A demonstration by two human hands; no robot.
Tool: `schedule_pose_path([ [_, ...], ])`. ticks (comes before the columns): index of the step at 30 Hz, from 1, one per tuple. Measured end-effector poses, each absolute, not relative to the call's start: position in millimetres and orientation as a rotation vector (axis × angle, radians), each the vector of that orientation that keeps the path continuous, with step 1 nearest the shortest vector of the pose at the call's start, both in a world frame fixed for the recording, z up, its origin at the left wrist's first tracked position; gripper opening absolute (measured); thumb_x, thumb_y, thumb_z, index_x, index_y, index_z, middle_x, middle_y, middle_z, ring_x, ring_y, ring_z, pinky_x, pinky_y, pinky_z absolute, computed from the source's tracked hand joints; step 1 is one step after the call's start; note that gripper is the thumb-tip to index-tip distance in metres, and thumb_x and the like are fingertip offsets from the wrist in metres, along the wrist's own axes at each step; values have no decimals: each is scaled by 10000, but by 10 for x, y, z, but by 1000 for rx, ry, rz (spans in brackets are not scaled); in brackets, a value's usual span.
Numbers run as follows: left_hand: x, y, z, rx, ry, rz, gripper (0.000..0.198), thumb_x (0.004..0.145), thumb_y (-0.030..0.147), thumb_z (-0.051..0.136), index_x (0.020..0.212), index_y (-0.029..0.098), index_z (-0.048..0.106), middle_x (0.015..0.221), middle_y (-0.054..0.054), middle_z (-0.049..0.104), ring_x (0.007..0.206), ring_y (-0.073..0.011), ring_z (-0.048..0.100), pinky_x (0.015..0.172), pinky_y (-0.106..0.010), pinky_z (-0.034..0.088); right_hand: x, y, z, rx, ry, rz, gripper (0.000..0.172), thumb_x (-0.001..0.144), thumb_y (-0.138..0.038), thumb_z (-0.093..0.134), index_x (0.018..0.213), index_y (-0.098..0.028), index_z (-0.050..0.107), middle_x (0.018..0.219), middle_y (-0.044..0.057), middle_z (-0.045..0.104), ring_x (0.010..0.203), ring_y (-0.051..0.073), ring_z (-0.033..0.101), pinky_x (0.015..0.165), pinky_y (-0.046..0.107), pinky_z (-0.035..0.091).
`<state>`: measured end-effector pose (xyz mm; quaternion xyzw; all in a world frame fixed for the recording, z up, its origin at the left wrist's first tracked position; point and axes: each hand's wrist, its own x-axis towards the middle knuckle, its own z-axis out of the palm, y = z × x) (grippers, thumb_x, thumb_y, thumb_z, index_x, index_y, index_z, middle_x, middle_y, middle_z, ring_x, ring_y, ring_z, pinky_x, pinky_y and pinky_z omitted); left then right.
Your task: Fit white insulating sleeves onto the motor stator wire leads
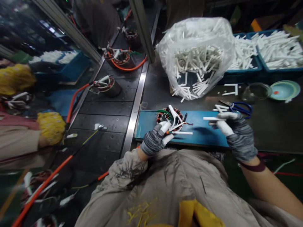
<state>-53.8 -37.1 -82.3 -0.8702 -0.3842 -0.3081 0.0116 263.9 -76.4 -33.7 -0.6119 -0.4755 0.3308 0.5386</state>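
Observation:
A motor stator (161, 116) with copper windings and white-sleeved leads rests on a blue board (199, 126) in front of me. My left hand (155, 138), in a grey knit glove with white fingertips, is closed at the near rim of the stator, pinching a white-sleeved lead (183, 133) that points right. My right hand (236, 132), gloved alike, pinches a short white sleeve tube (209, 119) above the board's right end. Just behind that hand lie several loose white tubes (220, 108) and blue-handled scissors (246, 108).
A clear plastic bag (165, 53) of white tubes stands behind the board, with blue bins (260, 66) of tubes to its right. A bowl (285, 90) sits at far right. Left, a conveyor (109, 110) with a metal rail carries more stators (111, 88). A co-worker's yellow sleeves (50, 127) show beyond.

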Motion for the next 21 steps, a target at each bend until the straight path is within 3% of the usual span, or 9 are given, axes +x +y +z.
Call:
schedule_pose_path([
  [3,-553,-389,-765,-2743,-1063,-971,323,1078,286,624,1381,191,684,1319,-124,773,1210,-205,773,938,-243,657,2430,-774,-321,-1419,-984,1008,306,794,-432,880,968,-275,683,798,17,781,701,255,772,683,418,655],
  [7,-563,-394,-698,-2761,-1006,-871,278,1081,235,615,1331,200,732,1313,-110,784,1247,-206,762,984,-242,652,2324,-707,-332,-1429,-909,1124,330,763,-434,905,933,-266,678,735,9,791,673,225,773,680,361,655],
  [12,-581,-363,-740,-2766,-936,-819,251,1086,237,606,1281,207,762,1265,-100,808,1236,-211,772,1000,-265,662,2258,-729,-405,-1425,-916,1152,363,779,-491,909,948,-268,677,771,8,804,701,237,790,715,383,667],
  [16,-592,-363,-817,-2812,-1051,-768,283,1066,263,646,1323,206,750,1264,-110,811,1236,-231,774,1036,-294,657,2288,-749,-445,-1455,-1224,903,238,838,-453,869,917,-285,721,940,30,834,893,276,812,843,436,667],
  [18,-589,-371,-837,-2786,-1068,-805,286,1068,269,646,1325,197,748,1271,-120,810,1216,-230,783,1022,-288,661,2359,-712,-428,-1464,-1479,721,183,902,-441,816,1016,-302,784,1026,38,841,947,288,806,903,458,652],
  [21,-584,-379,-839,-2728,-1040,-865,284,1086,263,614,1325,178,742,1287,-135,805,1172,-226,801,965,-278,677,2472,-599,-382,-1459,-1841,545,293,987,-479,713,1213,-322,814,1096,59,842,942,318,803,874,473,641],
])
